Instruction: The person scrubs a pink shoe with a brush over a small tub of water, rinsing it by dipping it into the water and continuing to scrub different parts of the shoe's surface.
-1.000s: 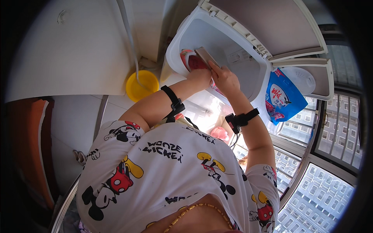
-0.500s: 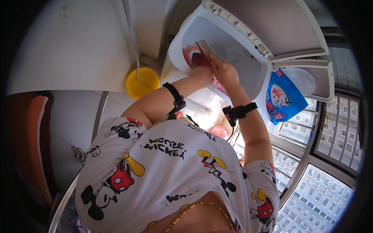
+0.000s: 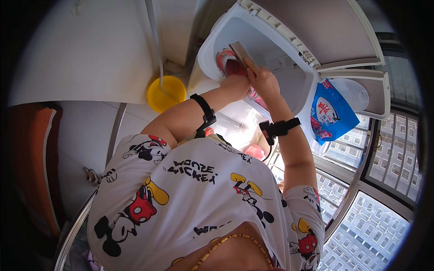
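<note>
In the upper middle of the frame, both forearms reach up and inward from the lower part of the picture and meet over the near edge of a white tub (image 3: 205,58). The left hand (image 3: 235,87) comes in from the left, its forearm slanting up to the right, the elbow out to the side. Its back shows and its fingers are hidden, so how its grip closes cannot be told. It touches a red-and-white item (image 3: 221,59), which looks like a shoe and sits at the left side of the tub's opening, with more pink-red showing just below the two hands.

The right hand (image 3: 264,82) comes from the lower right, its forearm rising steeply and leaning left, and its fingers point up and left. Its grip is clenched on the lower end of a flat brown bar (image 3: 241,52), one finger laid along it. The bar tilts up to the left, over the red-and-white item. The two hands are close together, the right one just beside the left.

A black strap (image 3: 206,109) circles the left forearm; another band (image 3: 285,127) circles the right. A yellow bucket (image 3: 156,101) stands left of centre, a grey hose (image 3: 155,43) running down into it. A blue bag (image 3: 344,116) hangs at the right, near the tub.
</note>
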{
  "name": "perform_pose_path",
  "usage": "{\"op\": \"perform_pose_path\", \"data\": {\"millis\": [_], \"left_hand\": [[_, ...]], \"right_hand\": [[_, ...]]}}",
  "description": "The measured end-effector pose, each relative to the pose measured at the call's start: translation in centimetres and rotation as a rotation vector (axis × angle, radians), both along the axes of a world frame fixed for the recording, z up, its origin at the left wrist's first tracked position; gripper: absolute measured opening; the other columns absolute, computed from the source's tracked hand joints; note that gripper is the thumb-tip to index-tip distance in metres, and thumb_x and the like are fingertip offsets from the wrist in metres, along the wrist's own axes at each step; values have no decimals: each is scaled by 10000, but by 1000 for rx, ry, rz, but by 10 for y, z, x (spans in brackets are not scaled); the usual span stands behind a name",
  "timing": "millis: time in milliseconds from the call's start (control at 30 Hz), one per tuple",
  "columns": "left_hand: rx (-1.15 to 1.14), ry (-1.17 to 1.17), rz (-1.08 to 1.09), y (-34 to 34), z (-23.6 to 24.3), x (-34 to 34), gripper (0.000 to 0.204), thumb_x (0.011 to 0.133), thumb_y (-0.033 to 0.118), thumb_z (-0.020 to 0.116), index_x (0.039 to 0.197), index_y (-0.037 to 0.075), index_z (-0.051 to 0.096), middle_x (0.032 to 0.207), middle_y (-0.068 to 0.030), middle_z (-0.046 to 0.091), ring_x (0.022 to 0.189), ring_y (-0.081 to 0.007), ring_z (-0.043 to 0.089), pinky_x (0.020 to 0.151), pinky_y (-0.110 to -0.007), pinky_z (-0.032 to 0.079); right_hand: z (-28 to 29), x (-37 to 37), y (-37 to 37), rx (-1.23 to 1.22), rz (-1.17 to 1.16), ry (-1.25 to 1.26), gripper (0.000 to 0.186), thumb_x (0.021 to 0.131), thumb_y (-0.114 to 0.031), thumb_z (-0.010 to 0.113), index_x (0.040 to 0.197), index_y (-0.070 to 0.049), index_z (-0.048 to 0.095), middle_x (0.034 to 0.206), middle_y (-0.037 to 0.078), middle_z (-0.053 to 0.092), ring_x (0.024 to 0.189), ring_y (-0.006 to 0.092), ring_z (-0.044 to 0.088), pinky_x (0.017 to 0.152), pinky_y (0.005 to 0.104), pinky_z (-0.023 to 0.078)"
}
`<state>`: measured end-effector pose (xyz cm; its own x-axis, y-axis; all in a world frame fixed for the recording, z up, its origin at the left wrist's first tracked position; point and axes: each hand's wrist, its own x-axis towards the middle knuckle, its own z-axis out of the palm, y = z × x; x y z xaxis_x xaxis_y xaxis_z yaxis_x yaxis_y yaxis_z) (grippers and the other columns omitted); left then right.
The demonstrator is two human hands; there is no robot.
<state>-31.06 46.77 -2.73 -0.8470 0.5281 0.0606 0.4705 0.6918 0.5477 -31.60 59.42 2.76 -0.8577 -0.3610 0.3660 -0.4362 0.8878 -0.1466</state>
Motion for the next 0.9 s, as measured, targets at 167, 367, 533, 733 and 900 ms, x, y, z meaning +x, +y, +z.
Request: {"op": "perform_pose_path", "data": {"millis": [167, 367, 533, 733, 900], "left_hand": [[88, 54, 73, -4, 8, 5, 205, 817, 213, 585, 906, 30, 613, 781, -146, 655, 703, -339, 648, 618, -466, 526], [74, 86, -65, -2, 1, 1, 219, 800, 212, 600, 940, 44, 597, 790, -160, 649, 705, -347, 644, 620, -465, 524], [112, 171, -78, -3, 5, 5, 229, 792, 208, 601, 951, 45, 578, 775, -166, 639, 704, -353, 638, 620, -458, 521], [176, 174, -46, -6, 6, 8, 223, 786, 192, 592, 925, 27, 534, 783, -169, 633, 700, -359, 626, 625, -454, 509], [211, 238, -63, -3, -1, 2, 189, 780, 162, 581, 906, 36, 518, 794, -166, 624, 741, -354, 619, 643, -461, 493]], "right_hand": [[22, 52, 39, -182, -16, -88, 305, 882, -225, 593, 1182, -223, 645, 723, 151, 579, 636, 327, 612, 572, 417, 501], [4, 37, 30, -94, -8, -100, 309, 885, -213, 578, 1187, -206, 643, 724, 163, 580, 659, 338, 618, 580, 426, 498], [2, -12, 26, -111, -1, -51, 308, 891, -199, 568, 1189, -171, 641, 817, 196, 625, 670, 350, 612, 618, 393, 507], [10, 51, 77, -669, -376, -706, 334, 931, -234, 539, 1228, -100, 610, 1016, 156, 679, 791, 206, 642, 740, 307, 487], [-22, 62, 47, -637, -365, -675, 369, 918, -270, 529, 1237, -94, 590, 1043, 217, 649, 969, 288, 630, 862, 312, 459]]}}
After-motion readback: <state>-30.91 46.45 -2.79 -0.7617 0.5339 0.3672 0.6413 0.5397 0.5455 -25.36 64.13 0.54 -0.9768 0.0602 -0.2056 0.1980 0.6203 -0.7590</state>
